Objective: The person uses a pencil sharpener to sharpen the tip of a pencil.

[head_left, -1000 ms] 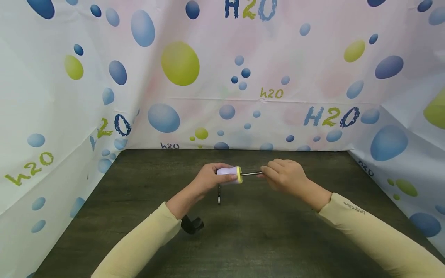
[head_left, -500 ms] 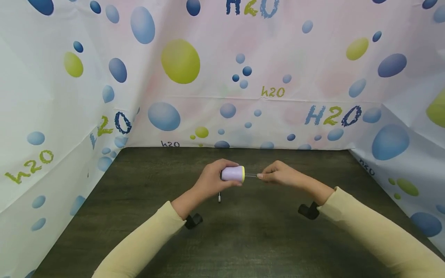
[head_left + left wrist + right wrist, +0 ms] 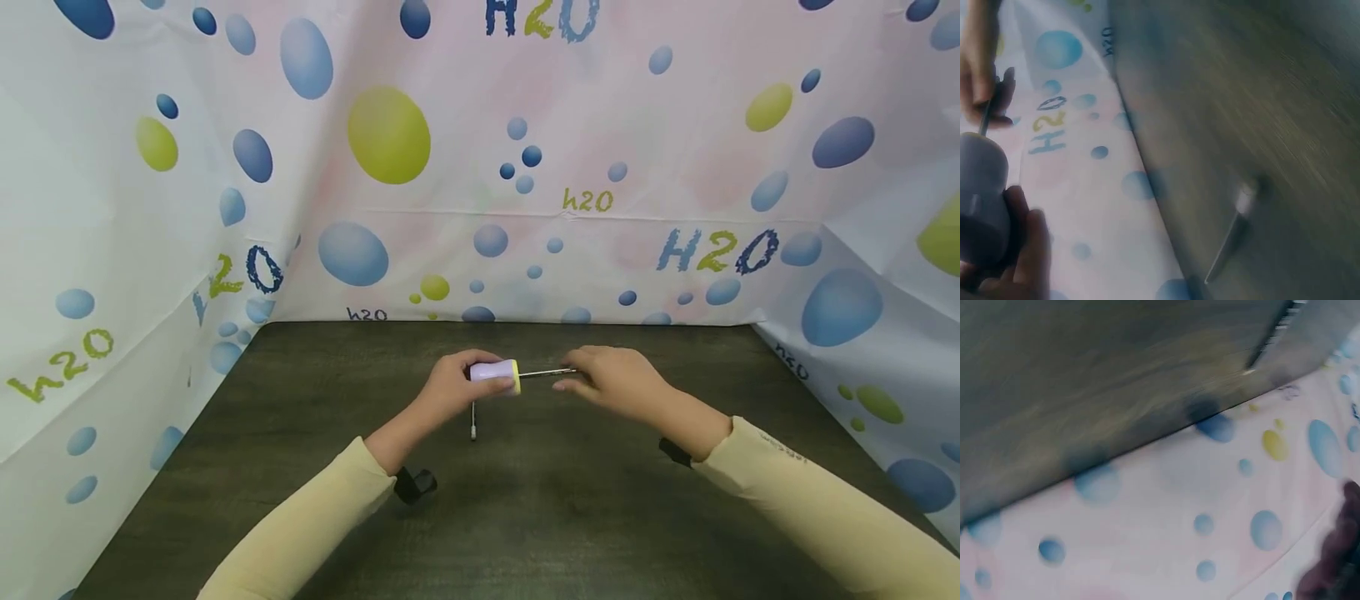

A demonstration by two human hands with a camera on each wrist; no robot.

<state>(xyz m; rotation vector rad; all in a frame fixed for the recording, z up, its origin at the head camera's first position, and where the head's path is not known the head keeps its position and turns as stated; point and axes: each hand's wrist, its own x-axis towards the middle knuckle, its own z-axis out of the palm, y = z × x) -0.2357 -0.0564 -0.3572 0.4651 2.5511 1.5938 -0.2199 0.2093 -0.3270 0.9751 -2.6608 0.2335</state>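
My left hand point(image 3: 450, 383) grips the lavender handle of a screwdriver point(image 3: 491, 372), which has a yellow collar and lies nearly level above the table. Its thin metal shaft point(image 3: 543, 372) points right. At the shaft's far end is my right hand point(image 3: 618, 379), fingers over the tip and thumb spread below, apart from the shaft. In the left wrist view the handle point(image 3: 982, 187) sits in the left fingers, with the right hand point(image 3: 979, 69) beyond. Below the left hand, a loose metal rod point(image 3: 473, 423) with a silvery end lies on the table.
The dark wooden table point(image 3: 570, 517) is bounded by a white sheet point(image 3: 450, 183) printed with blue and green drops at the back and sides. Black wrist-worn pieces show under the left wrist point(image 3: 415, 485) and right wrist point(image 3: 675, 452).
My right hand pinched the shaft half a second ago; its thumb has now come away and the hand has turned. The left hand has tilted the handle slightly and keeps its grip.
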